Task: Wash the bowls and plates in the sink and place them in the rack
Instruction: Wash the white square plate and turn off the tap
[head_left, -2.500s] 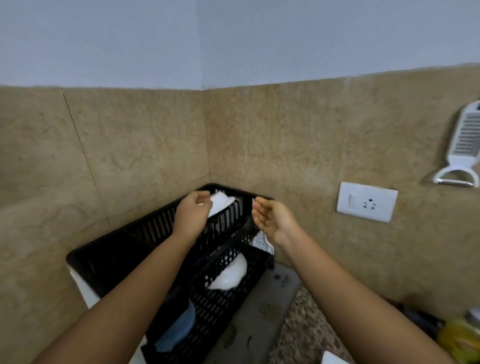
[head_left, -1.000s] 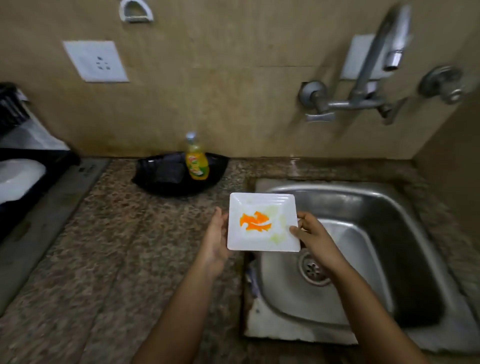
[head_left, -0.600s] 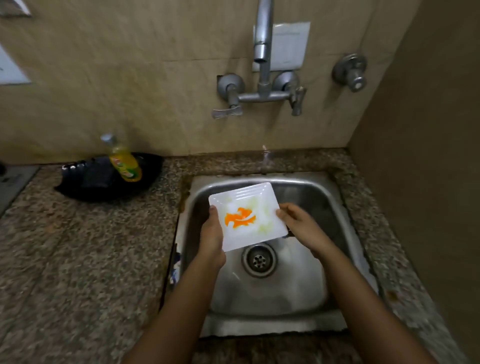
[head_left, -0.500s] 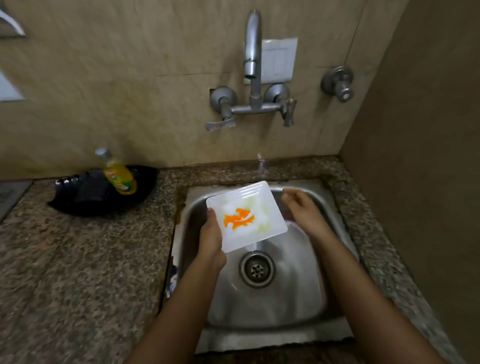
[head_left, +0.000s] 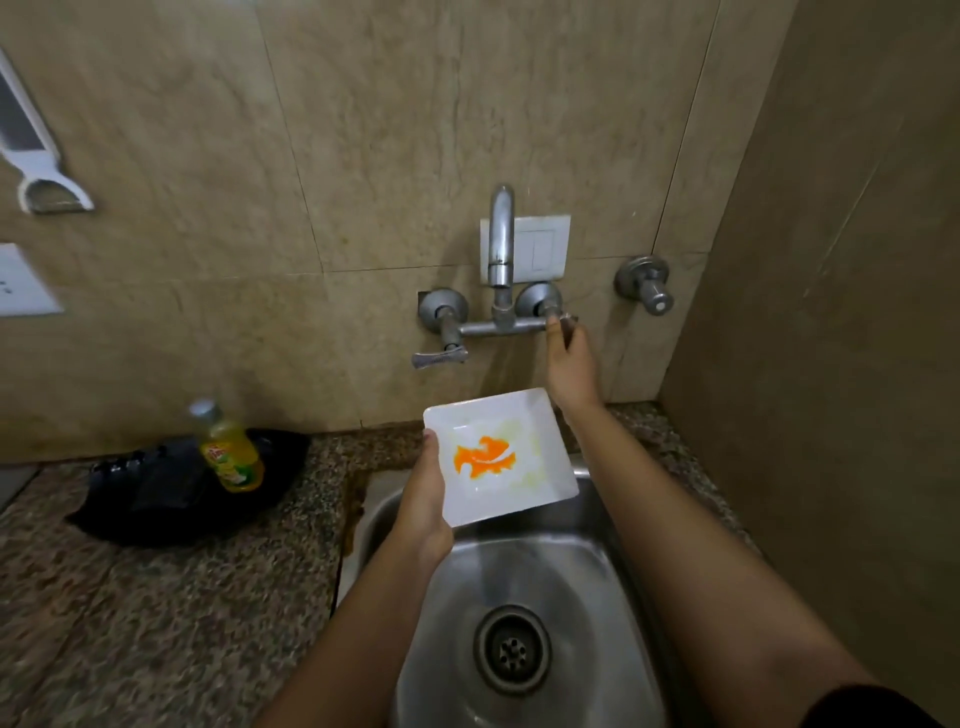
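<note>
A square white plate (head_left: 524, 467) smeared with orange and yellowish residue is held over the steel sink (head_left: 566, 587). My left hand (head_left: 423, 506) grips its left edge, thumb on the rim. My right hand (head_left: 569, 364) reaches up to the wall tap (head_left: 501, 244) and its fingers curl round the right tap handle (head_left: 563, 322). No water is visible from the spout. The rack is out of view.
A yellow dish soap bottle (head_left: 228, 449) stands on a black bag (head_left: 156, 493) on the granite counter (head_left: 156, 613) left of the sink. A second valve (head_left: 647, 286) sits on the wall at right. The side wall is close on the right.
My right hand let go of the plate and rose from the sink to the right tap handle. My left hand now holds the plate alone, lifted slightly toward the wall.
</note>
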